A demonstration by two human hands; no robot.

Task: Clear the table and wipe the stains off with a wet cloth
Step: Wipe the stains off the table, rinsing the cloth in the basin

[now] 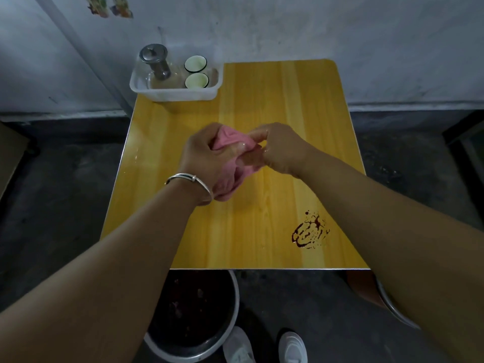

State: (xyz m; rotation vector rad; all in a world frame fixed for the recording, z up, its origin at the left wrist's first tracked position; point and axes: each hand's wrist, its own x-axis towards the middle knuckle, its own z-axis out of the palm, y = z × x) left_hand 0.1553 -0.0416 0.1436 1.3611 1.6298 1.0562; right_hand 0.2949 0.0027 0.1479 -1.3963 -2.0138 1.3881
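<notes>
- Both hands are together above the middle of the tabletop (262, 100), bunching a pink cloth (235, 166) between them.
- The left hand (201, 158) grips the cloth, a bangle (188, 179) on its wrist.
- The right hand (277, 148) pinches the cloth's upper edge with its fingers.
- A dark red stain (309, 230) lies near the front right corner, well apart from the cloth.
- A tray (178, 96) at the far left corner holds a glass pot (157, 66) and two cups (196, 64).
- A basin (193, 310) stands on the floor.

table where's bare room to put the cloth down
Bare table lies right of the white tray at the far edge, and at the near edge left of the stain. The tray fills the far left corner; the left hand and right hand hold the pink cloth over the middle.
</notes>
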